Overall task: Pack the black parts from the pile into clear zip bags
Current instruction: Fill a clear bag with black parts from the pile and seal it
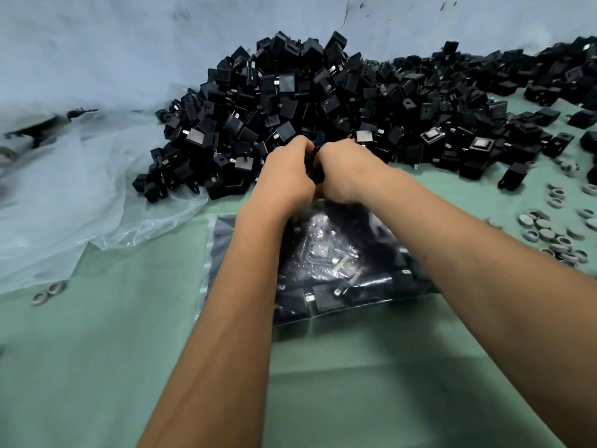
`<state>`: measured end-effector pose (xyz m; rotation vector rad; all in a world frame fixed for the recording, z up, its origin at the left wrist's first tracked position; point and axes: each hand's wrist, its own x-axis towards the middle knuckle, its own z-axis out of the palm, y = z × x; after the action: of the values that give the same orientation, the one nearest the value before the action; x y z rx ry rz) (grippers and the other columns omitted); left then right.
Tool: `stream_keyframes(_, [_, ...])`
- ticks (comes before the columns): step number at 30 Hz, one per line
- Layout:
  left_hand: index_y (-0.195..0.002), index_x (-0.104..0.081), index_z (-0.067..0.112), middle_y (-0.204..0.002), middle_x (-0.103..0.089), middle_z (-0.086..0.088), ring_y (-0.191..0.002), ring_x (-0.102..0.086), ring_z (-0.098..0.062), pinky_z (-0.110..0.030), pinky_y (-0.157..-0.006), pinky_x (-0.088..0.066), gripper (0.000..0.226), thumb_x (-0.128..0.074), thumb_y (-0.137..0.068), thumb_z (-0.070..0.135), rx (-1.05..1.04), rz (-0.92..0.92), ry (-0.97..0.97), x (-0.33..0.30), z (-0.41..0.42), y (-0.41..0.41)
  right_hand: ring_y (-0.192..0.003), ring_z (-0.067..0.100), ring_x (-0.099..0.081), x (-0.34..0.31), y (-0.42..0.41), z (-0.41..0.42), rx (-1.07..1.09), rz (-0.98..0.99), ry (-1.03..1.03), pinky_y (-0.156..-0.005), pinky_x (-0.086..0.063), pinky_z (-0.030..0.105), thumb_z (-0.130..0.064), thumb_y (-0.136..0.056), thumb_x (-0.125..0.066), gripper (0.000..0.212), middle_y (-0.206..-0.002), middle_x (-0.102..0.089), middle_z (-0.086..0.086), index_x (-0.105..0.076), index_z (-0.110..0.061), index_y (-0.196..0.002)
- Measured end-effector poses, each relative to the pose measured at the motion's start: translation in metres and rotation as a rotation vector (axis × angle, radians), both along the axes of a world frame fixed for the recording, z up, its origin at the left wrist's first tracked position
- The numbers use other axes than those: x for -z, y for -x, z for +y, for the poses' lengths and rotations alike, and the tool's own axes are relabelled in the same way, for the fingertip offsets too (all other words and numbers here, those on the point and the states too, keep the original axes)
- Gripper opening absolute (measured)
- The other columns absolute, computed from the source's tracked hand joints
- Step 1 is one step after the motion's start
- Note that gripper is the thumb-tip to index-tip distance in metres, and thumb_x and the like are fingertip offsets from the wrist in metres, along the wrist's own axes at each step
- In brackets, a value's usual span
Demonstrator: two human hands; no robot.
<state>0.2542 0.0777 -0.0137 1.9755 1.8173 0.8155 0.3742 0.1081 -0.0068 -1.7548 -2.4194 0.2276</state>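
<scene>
A big pile of black parts (pixel 290 101) with small metal tabs lies at the back of the green table. In front of it sits a clear zip bag (pixel 339 270) holding several black parts. My left hand (pixel 287 176) and my right hand (pixel 345 173) are side by side at the near foot of the pile, just past the bag's far edge. Both have curled fingers, and black parts (pixel 315 166) show between them. The fingertips are hidden, so which hand grips which part is unclear.
Crumpled clear plastic sheeting (pixel 71 189) covers the left side. More black parts (pixel 517 88) spread to the right. Grey rings (pixel 555 231) are scattered at the right edge, two more grey rings (pixel 48 292) at the left. Green table surface (pixel 97 367) lies in front.
</scene>
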Motion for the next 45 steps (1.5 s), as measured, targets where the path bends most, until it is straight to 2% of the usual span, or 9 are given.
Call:
stream_keyframes(8, [-0.130, -0.058, 0.016, -0.103, -0.054, 0.002, -0.104, -0.066, -0.028, -0.040, -0.091, -0.057, 0.045, -0.052, -0.091, -0.006, -0.031, -0.183, -0.022, 0.005, 0.010, 0.011, -0.102, 0.034, -0.066, 0.007, -0.007, -0.004, 0.114, 0.154, -0.085, -0.082, -0.053, 0.035, -0.032, -0.089, -0.077, 0.028, -0.109, -0.069, 0.010, -0.073, -0.020, -0.113])
stream_keyframes(11, [-0.124, -0.060, 0.022, -0.114, -0.058, -0.001, -0.099, -0.063, -0.021, -0.028, -0.077, -0.054, 0.036, -0.055, -0.094, 0.002, -0.032, -0.166, -0.082, 0.003, 0.011, 0.008, -0.093, 0.023, -0.067, 0.002, -0.042, -0.020, 0.162, 0.452, -0.186, -0.084, -0.053, 0.032, -0.033, -0.090, -0.078, 0.023, -0.105, -0.072, 0.002, -0.074, -0.023, -0.111])
stream_keyframes(17, [-0.117, -0.072, 0.030, -0.124, -0.063, 0.001, -0.111, -0.061, -0.015, -0.011, -0.081, -0.048, 0.043, -0.055, -0.097, -0.003, 0.321, -0.031, -0.005, -0.002, -0.005, -0.029, -0.071, 0.016, -0.077, 0.027, -0.116, -0.072, 0.297, 1.018, -0.236, -0.062, -0.063, 0.032, -0.008, -0.089, -0.079, 0.025, -0.101, -0.073, 0.003, -0.070, -0.025, -0.106])
stream_keyframes(21, [-0.122, -0.070, 0.038, -0.127, -0.055, -0.004, -0.118, -0.047, -0.017, -0.029, -0.091, -0.043, 0.048, -0.050, -0.101, -0.001, 0.474, 0.035, 0.043, -0.001, -0.009, -0.049, -0.092, 0.024, -0.077, 0.053, -0.143, -0.086, 0.376, 1.280, -0.124, -0.083, -0.063, 0.034, 0.009, -0.078, -0.080, 0.040, -0.103, -0.078, 0.006, -0.076, -0.025, -0.099])
stream_keyframes(25, [-0.128, -0.068, 0.037, -0.128, -0.052, -0.003, -0.128, -0.031, -0.022, -0.032, -0.104, -0.027, 0.051, -0.044, -0.103, 0.000, 0.522, 0.146, 0.032, 0.004, -0.011, -0.060, -0.091, 0.028, -0.078, 0.056, -0.149, -0.085, 0.354, 1.634, 0.191, -0.082, -0.063, 0.030, 0.011, -0.072, -0.074, 0.038, -0.095, -0.077, 0.014, -0.075, -0.014, -0.100])
stream_keyframes(30, [-0.117, -0.068, 0.032, -0.123, -0.051, -0.001, -0.127, -0.030, -0.020, -0.033, -0.104, -0.029, 0.033, -0.053, -0.102, 0.006, 0.518, 0.170, -0.015, 0.007, -0.010, -0.062, -0.071, 0.011, -0.071, 0.060, -0.143, -0.087, 0.344, 1.323, 0.056, -0.068, -0.059, 0.023, 0.000, -0.082, -0.082, 0.028, -0.077, -0.073, -0.006, -0.074, -0.010, -0.107])
stream_keyframes(37, [-0.100, -0.068, 0.027, -0.117, -0.052, 0.001, -0.120, -0.034, -0.019, -0.033, -0.103, -0.036, 0.015, -0.069, -0.095, 0.013, 0.484, 0.195, -0.142, 0.008, -0.009, -0.063, -0.098, 0.028, -0.074, 0.052, -0.144, -0.091, 0.219, 1.173, 0.104, -0.095, -0.060, 0.046, -0.009, -0.070, -0.090, 0.043, -0.104, -0.077, 0.015, -0.078, -0.019, -0.110])
stream_keyframes(40, [-0.102, -0.068, 0.025, -0.117, -0.053, 0.003, -0.118, -0.036, -0.017, -0.030, -0.100, -0.038, 0.012, -0.069, -0.096, 0.014, 0.473, 0.172, -0.213, 0.006, -0.010, -0.064, -0.094, 0.026, -0.076, 0.051, -0.137, -0.094, 0.143, 1.219, 0.146, -0.088, -0.063, 0.037, -0.009, -0.066, -0.090, 0.045, -0.099, -0.078, 0.013, -0.079, -0.017, -0.108])
stream_keyframes(45, [-0.102, -0.069, 0.022, -0.116, -0.054, 0.002, -0.116, -0.037, -0.015, -0.026, -0.097, -0.035, 0.009, -0.070, -0.095, 0.017, 0.469, 0.139, -0.261, 0.003, -0.012, -0.063, -0.075, 0.001, -0.066, 0.055, -0.129, -0.091, 0.112, 0.915, -0.061, -0.067, -0.050, 0.033, -0.016, -0.071, -0.093, 0.040, -0.093, -0.076, -0.004, -0.075, -0.026, -0.105])
